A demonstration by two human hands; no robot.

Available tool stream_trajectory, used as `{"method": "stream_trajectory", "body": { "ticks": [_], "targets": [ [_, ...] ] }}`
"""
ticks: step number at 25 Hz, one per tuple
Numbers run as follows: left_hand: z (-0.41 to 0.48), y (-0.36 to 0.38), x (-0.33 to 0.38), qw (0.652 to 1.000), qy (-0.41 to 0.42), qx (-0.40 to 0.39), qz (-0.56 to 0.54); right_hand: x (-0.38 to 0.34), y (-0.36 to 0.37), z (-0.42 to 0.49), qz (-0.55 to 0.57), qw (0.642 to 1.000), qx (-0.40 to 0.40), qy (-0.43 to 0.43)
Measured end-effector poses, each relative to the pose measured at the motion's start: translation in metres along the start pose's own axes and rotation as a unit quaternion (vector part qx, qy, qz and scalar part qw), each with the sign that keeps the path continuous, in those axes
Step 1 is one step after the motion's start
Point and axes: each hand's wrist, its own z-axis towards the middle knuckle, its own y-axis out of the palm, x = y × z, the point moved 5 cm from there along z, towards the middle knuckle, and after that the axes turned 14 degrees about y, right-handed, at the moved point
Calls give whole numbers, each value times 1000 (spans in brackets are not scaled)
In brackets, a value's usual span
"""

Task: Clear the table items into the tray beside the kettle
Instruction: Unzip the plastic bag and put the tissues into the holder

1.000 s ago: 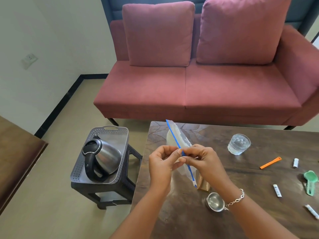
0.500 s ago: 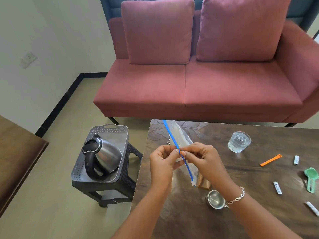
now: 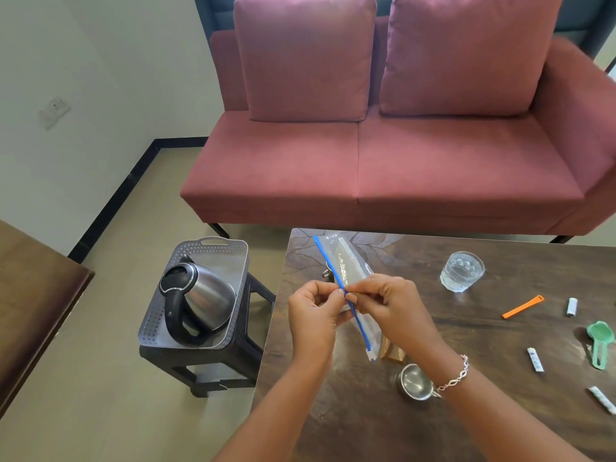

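Observation:
Above the left part of the dark wooden table [image 3: 466,428] I hold a clear zip bag [image 3: 346,265] with a blue seal strip. My left hand [image 3: 315,315] and my right hand [image 3: 390,308] both pinch the strip near its middle. A grey perforated tray [image 3: 233,258] sits on a black stool to the table's left and carries a steel kettle [image 3: 200,295]. On the table lie a small steel cup [image 3: 415,381], a glass of water [image 3: 461,271], an orange clip [image 3: 522,306], a green scoop [image 3: 600,341] and three white sachets, such as one sachet [image 3: 535,359].
A brown packet [image 3: 393,353] lies partly hidden under my right wrist. A pink sofa [image 3: 366,161] stands right behind the table. A brown wooden surface [image 3: 30,295] juts in at the left. Bare floor lies between it and the stool.
The pinching fingers have slid slightly along the blue strip, and the bag sits a little higher and further from me. Nothing else on the table has moved.

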Motion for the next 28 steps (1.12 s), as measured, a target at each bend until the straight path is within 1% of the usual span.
{"method": "stream_trajectory", "body": {
  "ticks": [3,9,12,15,17,19,23,26,27,28],
  "targets": [
    [-1,-1,-2,1000,5,0,18,0,1,-1,-1,1000,21,9],
    [-3,-4,-2,997,23,3,75,-5,7,-7,-51,995,84,15],
    [-4,-5,-2,992,24,1,121,-5,8,-8,-81,993,88,24],
    [-2,-14,0,988,24,27,150,-2,2,-6,-86,989,105,54],
    [4,-27,5,975,46,58,207,2,-5,-3,-87,985,123,84],
    [9,-37,11,959,76,70,265,7,-12,-2,-89,981,136,110],
    [12,-43,27,936,133,76,317,10,-21,-2,-81,976,162,121],
    [6,-29,36,919,190,49,343,11,-17,-3,-81,978,163,100],
    [3,-23,38,916,209,37,341,9,-15,-4,-89,979,167,79],
    [-1,-16,38,913,225,27,340,6,-13,-6,-104,977,181,40]
  ]
}}
